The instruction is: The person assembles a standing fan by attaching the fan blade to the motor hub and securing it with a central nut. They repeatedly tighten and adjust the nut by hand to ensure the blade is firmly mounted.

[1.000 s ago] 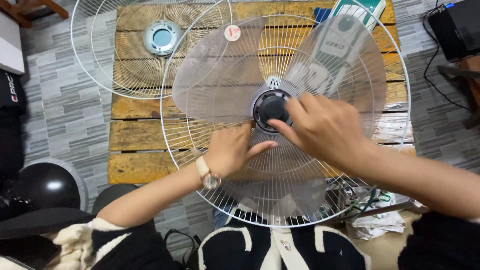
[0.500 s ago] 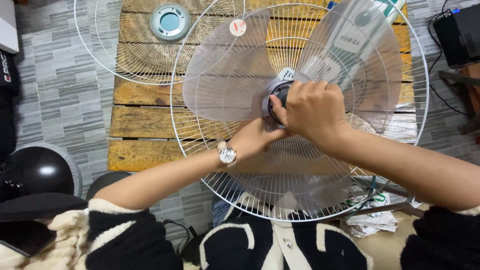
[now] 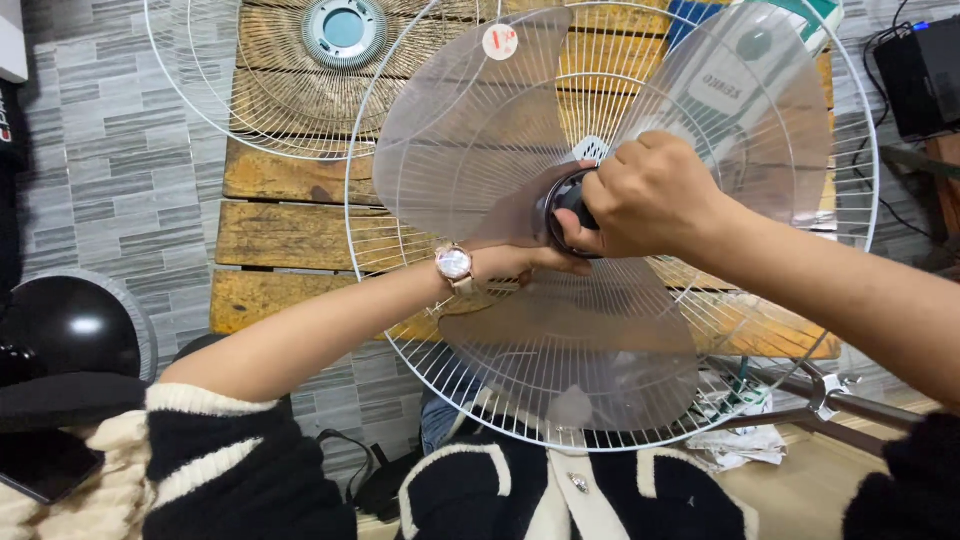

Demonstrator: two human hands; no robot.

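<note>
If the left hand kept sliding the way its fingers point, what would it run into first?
The left hand points rightward along the translucent fan blade, toward the black hub cap. It would probably meet the right hand gripping that cap almost at once; their fingertips already look close, though depth is hard to judge.

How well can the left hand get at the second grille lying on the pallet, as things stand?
Probably not easily. The left hand is under the clear blade, at the black hub that the right hand grips. The second grille lies flat at the far left, uncovered, so the hand would have to let go first.
</note>
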